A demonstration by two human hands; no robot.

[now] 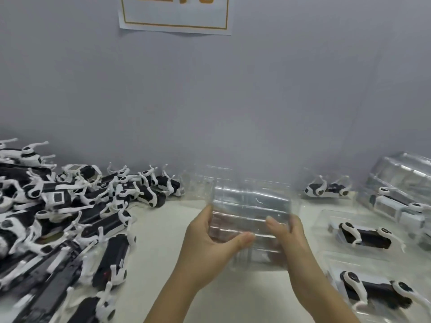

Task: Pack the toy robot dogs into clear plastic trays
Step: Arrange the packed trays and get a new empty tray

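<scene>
Clear plastic made up the held tray [251, 206], raised above the pale table [163, 241] near the middle of the view. It was blurred, and whether it was one tray or several nested together could not be told. Two hands gripped it. The left hand [210, 243] clasped its left edge, thumb laid across the near face and fingers curled behind. The right hand [289, 236] clasped the right edge in the same way, thumb in front. Only fingers and table showed through its walls.

Black-and-white toy robot dogs lay in a tangled pile [58, 217] covering the left of the table, too many and too overlapped to count.

On the right, two flat trays sat one in front of the other, each holding one dog on its side: the farther tray [326, 215] with its dog [366, 237], and the nearer tray [331, 259] with its dog [377, 290]. One more dog [326, 190] lay by the grey wall [233, 101], beyond the held tray; whether a tray enclosed it could not be told. At the far right stood a heap of clear trays [401, 173] with at least one pale dog inside; their number was unclear.

One paper sign [175, 17] hung on the wall.
</scene>
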